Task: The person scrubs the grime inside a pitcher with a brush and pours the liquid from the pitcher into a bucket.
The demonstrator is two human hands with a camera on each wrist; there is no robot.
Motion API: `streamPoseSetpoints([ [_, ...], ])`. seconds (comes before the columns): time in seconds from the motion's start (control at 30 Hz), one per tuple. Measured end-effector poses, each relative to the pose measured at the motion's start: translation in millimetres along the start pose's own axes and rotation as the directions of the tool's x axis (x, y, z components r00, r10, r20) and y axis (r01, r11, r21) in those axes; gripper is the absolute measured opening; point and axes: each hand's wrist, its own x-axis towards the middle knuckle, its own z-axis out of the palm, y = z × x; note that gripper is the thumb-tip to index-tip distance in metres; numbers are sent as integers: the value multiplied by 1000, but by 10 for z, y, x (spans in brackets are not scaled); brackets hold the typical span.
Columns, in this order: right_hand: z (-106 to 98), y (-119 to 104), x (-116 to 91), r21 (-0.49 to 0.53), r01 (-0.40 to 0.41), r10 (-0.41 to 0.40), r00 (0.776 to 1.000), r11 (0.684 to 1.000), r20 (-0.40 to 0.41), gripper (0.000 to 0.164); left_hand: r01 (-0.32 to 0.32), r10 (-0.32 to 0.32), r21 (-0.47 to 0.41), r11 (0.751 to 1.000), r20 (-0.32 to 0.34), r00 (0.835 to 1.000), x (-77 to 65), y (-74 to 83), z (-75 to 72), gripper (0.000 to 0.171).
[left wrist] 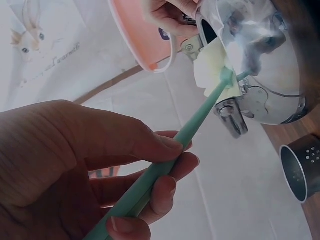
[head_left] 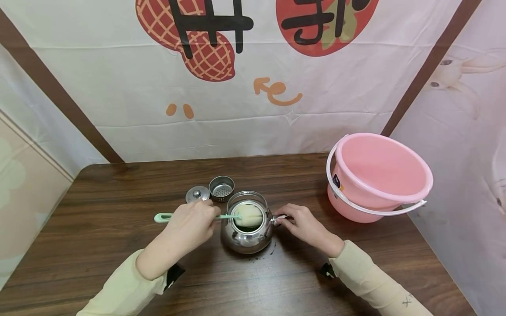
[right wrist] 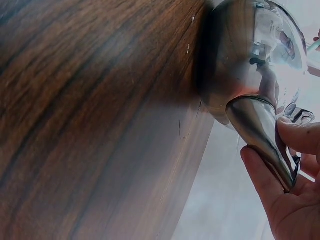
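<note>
A shiny steel teapot (head_left: 247,241) stands lidless on the table, its hoop handle upright behind the mouth. My left hand (head_left: 193,221) grips the green handle of a sponge brush (left wrist: 157,170), thumb and fingers curled around it. The brush's pale yellow sponge head (head_left: 249,215) sits in the teapot's mouth, partly below the rim. My right hand (head_left: 302,224) holds the teapot's spout (right wrist: 265,137) between thumb and fingers. Behind the left hand lie the teapot lid (head_left: 197,193) with its round knob and a perforated steel strainer (head_left: 222,186).
A pink bucket (head_left: 356,188) with a white bail handle stands at the back right of the dark wooden table (head_left: 99,228). Printed cloth (head_left: 253,136) hangs along the table's back edge. A few dark wet marks lie beside the teapot.
</note>
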Motion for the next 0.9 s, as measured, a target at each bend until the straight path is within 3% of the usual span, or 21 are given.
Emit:
streamPoseSetpoints([
  [0.57,-53,12,-18,23,-20,20,1000,1000,17,12,10,-8,-35,999,31,999,-30,77,-116,17],
  [0.9,-75,23,-29,28,-26,25,999,999,29,12,8,-5,-46,999,59,998,-27,129,-114,20],
])
